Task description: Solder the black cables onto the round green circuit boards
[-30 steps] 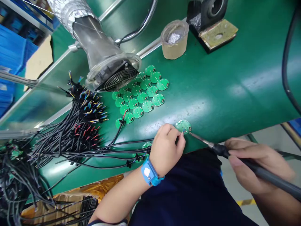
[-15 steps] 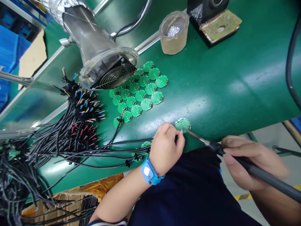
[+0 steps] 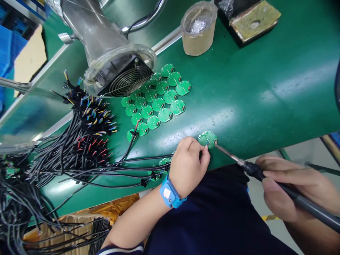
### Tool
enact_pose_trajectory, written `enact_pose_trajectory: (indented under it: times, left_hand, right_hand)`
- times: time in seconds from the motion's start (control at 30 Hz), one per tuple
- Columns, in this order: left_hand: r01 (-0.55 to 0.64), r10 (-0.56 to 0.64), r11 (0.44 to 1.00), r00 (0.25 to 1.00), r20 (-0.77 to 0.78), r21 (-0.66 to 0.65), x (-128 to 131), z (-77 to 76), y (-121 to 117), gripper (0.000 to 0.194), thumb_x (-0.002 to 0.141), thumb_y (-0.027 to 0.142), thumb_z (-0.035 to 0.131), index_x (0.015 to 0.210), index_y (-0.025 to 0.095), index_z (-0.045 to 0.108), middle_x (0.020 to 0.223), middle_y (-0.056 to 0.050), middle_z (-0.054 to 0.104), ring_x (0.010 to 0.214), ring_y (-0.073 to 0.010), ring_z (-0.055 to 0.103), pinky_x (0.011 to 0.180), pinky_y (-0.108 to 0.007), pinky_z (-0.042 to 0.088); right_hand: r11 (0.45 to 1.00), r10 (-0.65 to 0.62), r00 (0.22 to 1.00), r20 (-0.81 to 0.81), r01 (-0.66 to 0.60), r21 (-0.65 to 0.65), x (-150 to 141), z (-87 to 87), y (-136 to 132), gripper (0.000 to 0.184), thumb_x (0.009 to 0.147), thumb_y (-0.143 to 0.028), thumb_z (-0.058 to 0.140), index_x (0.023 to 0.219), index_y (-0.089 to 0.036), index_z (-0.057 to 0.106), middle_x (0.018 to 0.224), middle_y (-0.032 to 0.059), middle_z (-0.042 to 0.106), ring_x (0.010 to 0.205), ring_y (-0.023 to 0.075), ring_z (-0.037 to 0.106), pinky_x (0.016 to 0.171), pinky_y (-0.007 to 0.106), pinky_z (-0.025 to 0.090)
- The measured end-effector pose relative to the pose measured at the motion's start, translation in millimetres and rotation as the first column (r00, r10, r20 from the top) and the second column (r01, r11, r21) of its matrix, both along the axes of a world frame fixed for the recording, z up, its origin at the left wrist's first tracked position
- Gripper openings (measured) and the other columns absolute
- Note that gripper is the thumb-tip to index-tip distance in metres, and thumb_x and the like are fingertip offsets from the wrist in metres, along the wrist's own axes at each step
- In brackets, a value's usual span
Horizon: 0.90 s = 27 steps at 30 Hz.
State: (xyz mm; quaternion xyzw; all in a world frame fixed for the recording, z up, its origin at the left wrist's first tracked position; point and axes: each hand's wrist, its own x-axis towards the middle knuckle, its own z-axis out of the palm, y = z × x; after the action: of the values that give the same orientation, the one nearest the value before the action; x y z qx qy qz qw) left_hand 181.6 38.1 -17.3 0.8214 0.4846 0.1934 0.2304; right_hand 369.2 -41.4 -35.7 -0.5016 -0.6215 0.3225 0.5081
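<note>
A round green circuit board (image 3: 207,139) lies on the bench near its front edge. The thumb and fingers of my left hand (image 3: 187,163) are pinched together at the board's lower left edge, on the end of a black cable (image 3: 148,159) that runs in from the left. A small bluish wire tip shows at the fingertips; most of the grip is hidden. My right hand (image 3: 289,186) is wrapped around the dark handle of a soldering iron (image 3: 230,154). The iron's metal tip is at the right edge of the board, by the small connector.
Rows of round green boards (image 3: 158,104) lie beneath a fume extractor fan (image 3: 127,81). Bundled black cables (image 3: 66,145) with bare coloured ends cover the left side. At the back stand a tub (image 3: 198,40) with silvery bits and a yellow sponge (image 3: 255,23) on a holder.
The soldering iron's tip has shifted right, from the board's lower middle to its right edge, and my right hand has drawn back rightward. My left hand stays at the board.
</note>
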Motion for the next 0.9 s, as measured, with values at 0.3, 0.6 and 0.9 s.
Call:
enact_pose_trajectory:
  times: [0.3, 0.6, 0.9]
  left_hand:
    - [-0.008, 0.009, 0.999, 1.000, -0.028, 0.032, 1, -2.2, -2, 0.012, 0.084, 0.017, 0.049, 0.073, 0.015, 0.052, 0.076, -0.005, 0.053, 0.075, -0.0154, 0.050, 0.070, -0.031, 0.046]
    - [-0.036, 0.039, 0.998, 0.997, -0.062, 0.050, 3, -4.4, -4, 0.012, 0.084, 0.017, 0.049, 0.072, 0.015, 0.051, 0.076, -0.005, 0.052, 0.076, -0.0159, 0.050, 0.070, -0.030, 0.046]
    - [-0.063, 0.063, 0.998, 0.992, -0.108, 0.011, 6, -2.2, -3, 0.015, 0.084, 0.018, 0.048, 0.070, 0.015, 0.050, 0.073, -0.004, 0.049, 0.074, -0.0163, 0.048, 0.069, -0.030, 0.043]
  right_hand:
    - [0.998, -0.065, 0.998, 0.009, 0.065, 0.018, -9, -2.0, 7, 0.024, 0.065, -0.007, 0.055, 0.082, -0.024, 0.057, 0.054, -0.0040, 0.048, 0.047, 0.0109, 0.045, 0.046, 0.031, 0.042]
    - [0.998, -0.010, 0.986, 0.167, -0.002, 0.069, -11, 0.6, 9, 0.019, 0.067, -0.008, 0.054, 0.079, -0.023, 0.053, 0.051, -0.0058, 0.042, 0.047, 0.0102, 0.041, 0.047, 0.029, 0.041]
    - [0.997, -0.034, 0.999, -0.041, 0.037, 0.075, -2, -1.6, 4, 0.029, 0.065, -0.001, 0.053, 0.086, -0.021, 0.055, 0.057, -0.0036, 0.052, 0.053, 0.0131, 0.053, 0.059, 0.036, 0.047]
